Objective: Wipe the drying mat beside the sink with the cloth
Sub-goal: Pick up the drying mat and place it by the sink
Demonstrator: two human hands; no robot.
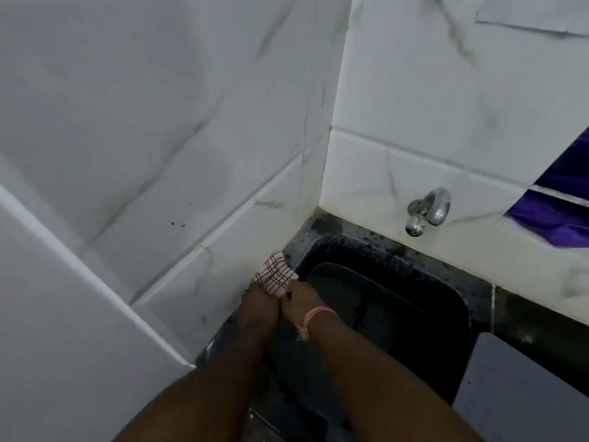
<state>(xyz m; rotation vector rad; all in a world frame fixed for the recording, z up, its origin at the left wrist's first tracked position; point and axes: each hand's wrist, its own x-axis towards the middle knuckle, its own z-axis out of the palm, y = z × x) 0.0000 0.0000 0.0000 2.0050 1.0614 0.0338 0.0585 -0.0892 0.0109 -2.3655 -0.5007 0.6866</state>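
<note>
A checked cloth (275, 275) is gripped by both hands at the sink's left edge.

The left hand (258, 303) and right hand (299, 301) are pressed side by side, fingers curled round the bunched cloth, forearms stretched forward over the dark sink (398, 282). A grey mat (522, 393), apparently the drying mat, is seen at lower right, well apart; wiping is judged not yet begun.
</note>
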